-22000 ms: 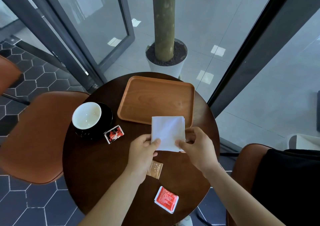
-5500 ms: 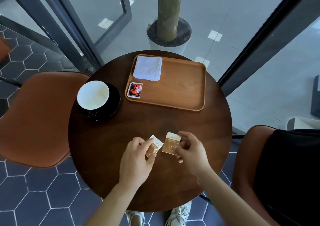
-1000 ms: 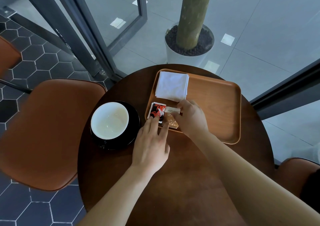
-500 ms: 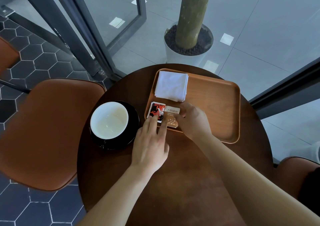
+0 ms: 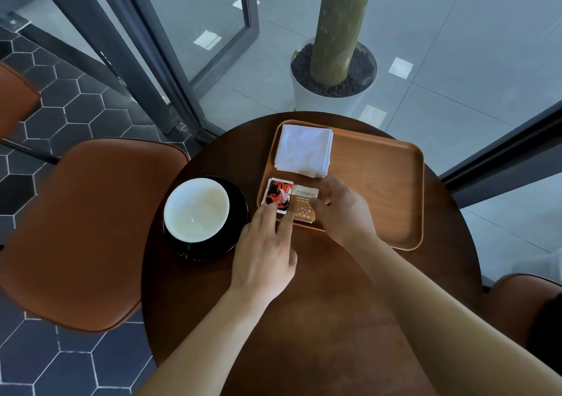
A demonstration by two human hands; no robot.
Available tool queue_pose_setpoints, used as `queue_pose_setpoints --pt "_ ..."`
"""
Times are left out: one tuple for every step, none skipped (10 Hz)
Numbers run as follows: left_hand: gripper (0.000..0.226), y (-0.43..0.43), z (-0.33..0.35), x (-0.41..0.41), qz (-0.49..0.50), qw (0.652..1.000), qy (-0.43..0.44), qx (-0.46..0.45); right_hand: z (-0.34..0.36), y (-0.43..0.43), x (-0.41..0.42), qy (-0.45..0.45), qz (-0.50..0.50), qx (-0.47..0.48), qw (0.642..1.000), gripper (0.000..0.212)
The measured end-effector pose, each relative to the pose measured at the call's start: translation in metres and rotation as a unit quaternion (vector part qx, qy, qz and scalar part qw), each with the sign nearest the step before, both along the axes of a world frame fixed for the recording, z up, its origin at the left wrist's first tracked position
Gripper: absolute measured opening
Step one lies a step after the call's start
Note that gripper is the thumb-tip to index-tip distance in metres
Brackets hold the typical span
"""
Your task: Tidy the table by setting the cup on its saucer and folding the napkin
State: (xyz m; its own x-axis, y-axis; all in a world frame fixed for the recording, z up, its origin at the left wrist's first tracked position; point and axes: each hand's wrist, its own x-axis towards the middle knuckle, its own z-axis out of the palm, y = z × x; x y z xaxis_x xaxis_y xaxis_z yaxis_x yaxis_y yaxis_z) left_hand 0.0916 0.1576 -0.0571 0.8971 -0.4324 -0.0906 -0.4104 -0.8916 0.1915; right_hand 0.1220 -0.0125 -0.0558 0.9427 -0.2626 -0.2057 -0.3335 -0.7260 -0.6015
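White napkin (image 5: 304, 150) folded flat on tray (image 5: 380, 182); hands' fingertips pressing sachets (image 5: 292, 201).

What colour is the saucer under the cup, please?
Black, glossy: the saucer shows around the white cup in the head view.

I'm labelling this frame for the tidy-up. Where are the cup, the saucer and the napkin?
cup (image 5: 196, 208): head view, on its pale inner bowl.
saucer (image 5: 238, 213): head view, on the black rim right of the cup.
napkin (image 5: 304, 150): head view, on the middle of the folded white square.
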Motion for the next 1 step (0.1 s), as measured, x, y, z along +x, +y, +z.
queue_pose_setpoints --pt "0.061 0.0024 0.0013 -0.0032 0.004 1.0 -0.015 -0.002 0.0065 -0.0004 -0.0025 -0.003 -0.006 0.01 1.0 0.029"
